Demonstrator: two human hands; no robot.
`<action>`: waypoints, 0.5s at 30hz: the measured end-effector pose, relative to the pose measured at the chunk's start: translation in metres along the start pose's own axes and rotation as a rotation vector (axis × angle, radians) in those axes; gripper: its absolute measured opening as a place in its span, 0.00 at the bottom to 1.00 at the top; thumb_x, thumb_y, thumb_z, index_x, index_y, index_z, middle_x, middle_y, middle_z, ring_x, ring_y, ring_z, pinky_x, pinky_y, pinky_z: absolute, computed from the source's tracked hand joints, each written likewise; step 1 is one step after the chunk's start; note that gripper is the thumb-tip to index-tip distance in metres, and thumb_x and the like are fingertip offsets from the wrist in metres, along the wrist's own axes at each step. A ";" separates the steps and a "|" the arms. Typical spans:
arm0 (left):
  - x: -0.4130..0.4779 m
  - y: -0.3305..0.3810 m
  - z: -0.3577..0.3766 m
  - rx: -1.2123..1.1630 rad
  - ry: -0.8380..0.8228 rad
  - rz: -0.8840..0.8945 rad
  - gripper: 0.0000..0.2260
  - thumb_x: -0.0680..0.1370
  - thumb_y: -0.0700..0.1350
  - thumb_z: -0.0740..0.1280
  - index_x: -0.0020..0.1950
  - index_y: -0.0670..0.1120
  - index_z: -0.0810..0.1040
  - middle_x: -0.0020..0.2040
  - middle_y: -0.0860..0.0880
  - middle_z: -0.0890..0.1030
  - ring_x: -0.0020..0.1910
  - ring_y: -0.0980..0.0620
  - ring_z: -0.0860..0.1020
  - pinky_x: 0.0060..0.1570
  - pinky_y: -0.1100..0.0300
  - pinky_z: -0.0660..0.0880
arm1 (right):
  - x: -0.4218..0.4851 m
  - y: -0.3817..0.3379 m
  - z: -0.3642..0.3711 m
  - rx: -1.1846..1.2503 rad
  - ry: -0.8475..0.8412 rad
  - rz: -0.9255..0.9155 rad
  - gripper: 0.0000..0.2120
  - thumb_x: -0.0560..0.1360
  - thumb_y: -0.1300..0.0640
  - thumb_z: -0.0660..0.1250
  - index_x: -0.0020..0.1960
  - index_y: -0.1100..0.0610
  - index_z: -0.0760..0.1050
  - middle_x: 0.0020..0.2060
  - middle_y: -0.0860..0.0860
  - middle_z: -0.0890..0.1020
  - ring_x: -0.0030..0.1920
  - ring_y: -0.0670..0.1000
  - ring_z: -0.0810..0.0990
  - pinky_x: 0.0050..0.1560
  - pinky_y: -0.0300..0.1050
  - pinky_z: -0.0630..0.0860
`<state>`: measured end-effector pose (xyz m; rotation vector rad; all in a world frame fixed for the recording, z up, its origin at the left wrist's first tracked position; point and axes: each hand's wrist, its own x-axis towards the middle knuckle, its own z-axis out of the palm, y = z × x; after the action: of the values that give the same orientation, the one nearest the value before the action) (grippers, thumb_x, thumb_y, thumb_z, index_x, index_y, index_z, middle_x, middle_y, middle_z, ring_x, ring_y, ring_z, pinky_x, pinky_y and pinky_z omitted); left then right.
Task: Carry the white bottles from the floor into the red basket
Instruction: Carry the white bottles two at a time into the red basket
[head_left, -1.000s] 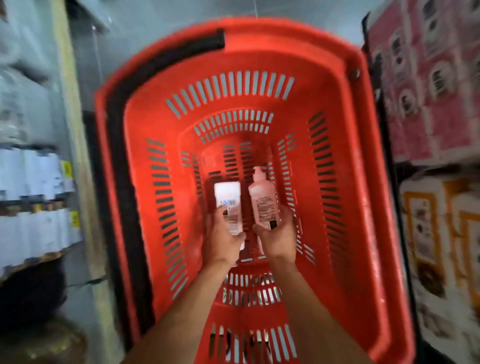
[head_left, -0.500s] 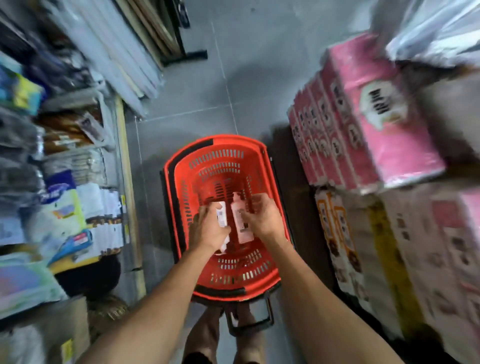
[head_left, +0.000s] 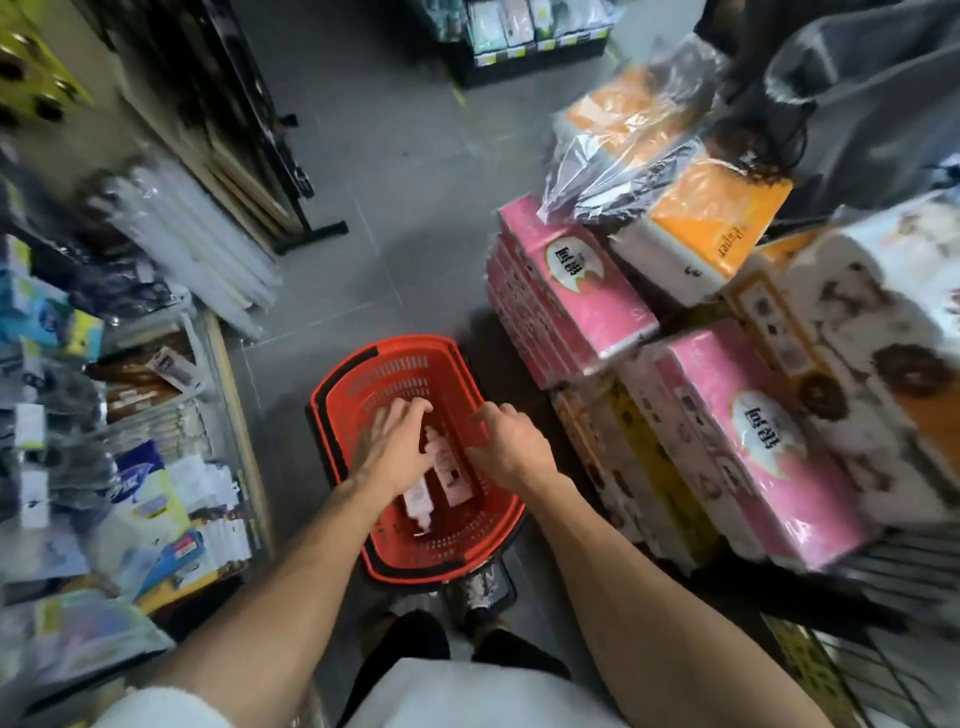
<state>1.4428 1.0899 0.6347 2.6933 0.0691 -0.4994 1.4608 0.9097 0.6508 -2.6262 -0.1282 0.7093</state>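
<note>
Head view: your left hand (head_left: 395, 447) and right hand (head_left: 511, 449) hang slack and empty over white bottles (head_left: 449, 470) lying in the red basket (head_left: 358, 387); placing looks done, so lift clear.

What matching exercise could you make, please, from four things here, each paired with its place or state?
Column 1:
1. basket
2. bottles
3. left hand
4. pink packs

Column 2:
A. stacked on the right
B. lying in the basket
C. standing on the floor
D. fingers spread above the bottles

Pairs: 1-C, 2-B, 3-D, 4-A
</note>
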 end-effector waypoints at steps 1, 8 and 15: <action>-0.005 0.003 -0.004 0.043 0.010 0.006 0.27 0.74 0.50 0.73 0.70 0.52 0.68 0.65 0.49 0.72 0.65 0.44 0.70 0.64 0.48 0.70 | -0.010 -0.003 -0.005 -0.055 0.009 0.000 0.21 0.79 0.41 0.63 0.66 0.52 0.71 0.58 0.54 0.76 0.61 0.60 0.75 0.59 0.58 0.75; -0.030 0.019 -0.029 0.257 -0.018 0.208 0.30 0.73 0.53 0.74 0.72 0.53 0.65 0.66 0.50 0.70 0.66 0.45 0.70 0.64 0.49 0.69 | -0.078 -0.014 -0.019 -0.119 0.148 0.130 0.24 0.76 0.43 0.67 0.68 0.51 0.69 0.60 0.54 0.75 0.62 0.60 0.75 0.59 0.57 0.74; -0.029 0.050 -0.040 0.383 -0.118 0.502 0.32 0.73 0.52 0.73 0.73 0.53 0.64 0.68 0.49 0.69 0.67 0.45 0.70 0.64 0.49 0.70 | -0.134 -0.009 -0.014 0.018 0.316 0.343 0.26 0.74 0.47 0.71 0.69 0.51 0.68 0.61 0.55 0.76 0.63 0.60 0.75 0.59 0.55 0.74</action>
<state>1.4347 1.0601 0.6985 2.8784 -0.7877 -0.5495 1.3515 0.8867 0.7273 -2.7314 0.4255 0.3849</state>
